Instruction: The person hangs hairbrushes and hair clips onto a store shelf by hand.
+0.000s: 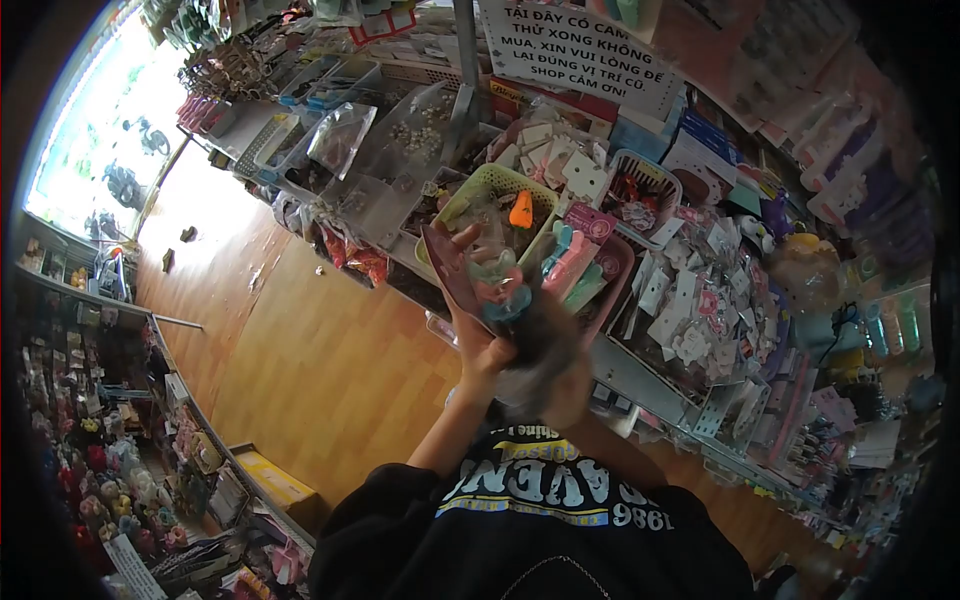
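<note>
While held, maroon sheet (449,268) slants leftward.

maroon flat piece (450,270), tilted | pastel items (503,283), beside it | dark item (543,335), blurred

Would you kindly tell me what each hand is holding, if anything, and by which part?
The left hand holds a flat, dark reddish item near its lower end. The right hand is blurred against something dark; its hold cannot be told.
</note>
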A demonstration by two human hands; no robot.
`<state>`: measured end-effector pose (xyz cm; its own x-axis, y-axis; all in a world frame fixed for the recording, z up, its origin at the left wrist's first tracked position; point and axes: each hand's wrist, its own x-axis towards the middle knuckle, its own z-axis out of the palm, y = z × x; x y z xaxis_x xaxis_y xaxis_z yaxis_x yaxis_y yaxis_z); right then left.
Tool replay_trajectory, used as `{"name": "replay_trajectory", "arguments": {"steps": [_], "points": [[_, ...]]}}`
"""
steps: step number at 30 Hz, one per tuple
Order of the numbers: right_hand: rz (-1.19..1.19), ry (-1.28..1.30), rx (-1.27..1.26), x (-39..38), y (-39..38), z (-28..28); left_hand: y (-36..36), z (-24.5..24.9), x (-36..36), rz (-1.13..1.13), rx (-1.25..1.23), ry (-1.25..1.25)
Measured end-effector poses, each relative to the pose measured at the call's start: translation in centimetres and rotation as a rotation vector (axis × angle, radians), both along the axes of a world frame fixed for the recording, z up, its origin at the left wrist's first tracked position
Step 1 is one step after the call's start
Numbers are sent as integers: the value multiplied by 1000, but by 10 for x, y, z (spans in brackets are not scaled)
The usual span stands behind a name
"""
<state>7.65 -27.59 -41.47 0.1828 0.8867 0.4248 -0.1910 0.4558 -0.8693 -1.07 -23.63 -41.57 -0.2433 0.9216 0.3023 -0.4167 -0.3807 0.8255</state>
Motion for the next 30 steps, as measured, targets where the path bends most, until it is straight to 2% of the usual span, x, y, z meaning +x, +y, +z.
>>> {"name": "replay_trajectory", "arguments": {"steps": [1, 2, 3, 4, 5, 8, 9, 10, 11, 12, 14, 17, 19, 20, 21, 22, 23, 24, 25, 29, 30], "points": [[-119, -594, 234, -1, 1, 2, -1, 12, 2, -26, -7, 50], [-124, -595, 233, 0, 2, -3, -7, -33, -16, -248, -142, 16], [-81, -657, 306, 3, 4, -14, -6, -16, -12, -250, -140, 16], [-36, -719, 381, 6, 7, -25, -5, 5, -6, -106, -147, -58], [-37, -716, 381, 9, 7, -36, -6, 18, -3, 38, -156, -130], [-3, -768, 446, 18, -5, -68, -11, 3, -20, -98, -158, -74], [43, -577, 255, 22, -15, -78, -10, -3, -22, -96, -160, -73], [90, -385, 66, 24, -20, -86, -7, -9, -23, -123, -41, -67], [96, -385, 66, 20, -17, -72, -5, -9, -25, -148, 79, -60], [114, -350, 30, 24, -11, -59, -5, -5, -27, -145, 78, -61], [137, -279, -45, 32, -1, -32, -7, 15, -29, -416, -10, 156], [148, -166, -161, 43, 0, 6, -14, 12, -25, -544, -162, 60], [154, -92, -232, 29, 17, 37, -19, 3, -25, -612, -201, 81], [147, -94, -230, 28, 19, 46, -21, 0, -25, -663, -239, 103], [90, -360, 13, 25, 22, 54, -20, 0, -24, -665, -235, 102], [31, -619, 261, 23, 26, 57, -19, 0, -24, -743, -413, 32], [32, -619, 264, 24, 29, 56, -19, 0, -25, -814, -594, -40], [31, -632, 303, 26, 31, 52, -25, -80, -37, -1066, -533, -798], [30, -643, 340, 27, 31, 47, -27, -78, -37, -1061, -536, -800], [-73, -561, 435, 27, 26, 21, -24, -50, -31, -799, -343, 344], [-169, -491, 449, 26, 24, 19, -23, -47, -28, -708, -280, 619]]}}
